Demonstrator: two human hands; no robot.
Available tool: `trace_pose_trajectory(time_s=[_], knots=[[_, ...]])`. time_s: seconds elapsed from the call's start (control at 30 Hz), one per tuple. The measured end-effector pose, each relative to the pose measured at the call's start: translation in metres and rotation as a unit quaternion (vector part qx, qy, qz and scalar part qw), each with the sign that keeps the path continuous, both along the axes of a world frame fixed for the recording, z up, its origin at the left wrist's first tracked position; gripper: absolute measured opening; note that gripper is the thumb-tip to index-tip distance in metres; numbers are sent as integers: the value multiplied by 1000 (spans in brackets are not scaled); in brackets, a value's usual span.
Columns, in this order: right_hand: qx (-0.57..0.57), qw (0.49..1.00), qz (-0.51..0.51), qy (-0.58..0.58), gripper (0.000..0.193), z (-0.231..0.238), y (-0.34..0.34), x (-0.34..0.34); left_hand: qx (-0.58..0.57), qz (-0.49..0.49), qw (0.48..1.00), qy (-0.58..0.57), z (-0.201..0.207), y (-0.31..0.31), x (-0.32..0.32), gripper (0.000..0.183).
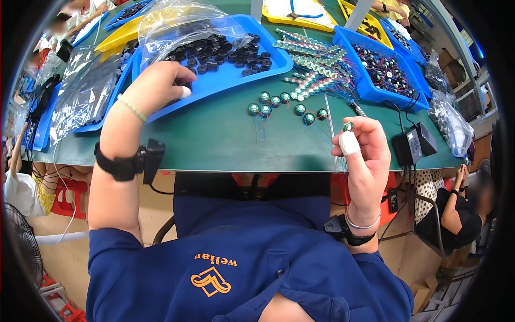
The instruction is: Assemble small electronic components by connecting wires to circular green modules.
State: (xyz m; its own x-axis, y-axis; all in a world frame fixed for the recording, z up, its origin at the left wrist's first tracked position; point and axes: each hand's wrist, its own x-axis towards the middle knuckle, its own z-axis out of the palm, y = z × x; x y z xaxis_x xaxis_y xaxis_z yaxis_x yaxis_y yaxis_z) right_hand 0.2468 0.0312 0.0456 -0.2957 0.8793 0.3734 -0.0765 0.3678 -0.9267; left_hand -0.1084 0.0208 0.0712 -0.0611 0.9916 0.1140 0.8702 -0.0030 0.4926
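Many black round parts (206, 52) lie in the blue tray (214, 83), where the left hand (162, 81) reaches in; its grip is partly hidden, so one cannot tell what it holds. The right hand (367, 147) pinches a small green-topped piece (348, 126), near the front edge of the green table (214, 147).

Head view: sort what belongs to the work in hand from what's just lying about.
Apparently in use:
black round parts in the blue tray, by the left hand
small green-faced piece in the right hand
wired round pieces on the table

Apparently just lying about:
black power adapters
red stool
fan
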Motion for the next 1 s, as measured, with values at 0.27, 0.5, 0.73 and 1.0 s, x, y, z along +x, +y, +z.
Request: trace_pose_trajectory(time_s=[0.27,0.5,0.73,1.0], knots=[[-6,1000,24,-3,22,-6,0,-10,34,-67,985,154,-20,23,-9,20],[-14,999,44,-5,22,-7,3,-13,69,-70,986,134,-28,11,-12,23],[-31,998,45,-2,22,-12,1,-17,15,-53,996,71,-20,9,-12,27],[-22,998,50,-20,22,-9,0,-17,-49,-41,983,171,-10,9,-16,28]])
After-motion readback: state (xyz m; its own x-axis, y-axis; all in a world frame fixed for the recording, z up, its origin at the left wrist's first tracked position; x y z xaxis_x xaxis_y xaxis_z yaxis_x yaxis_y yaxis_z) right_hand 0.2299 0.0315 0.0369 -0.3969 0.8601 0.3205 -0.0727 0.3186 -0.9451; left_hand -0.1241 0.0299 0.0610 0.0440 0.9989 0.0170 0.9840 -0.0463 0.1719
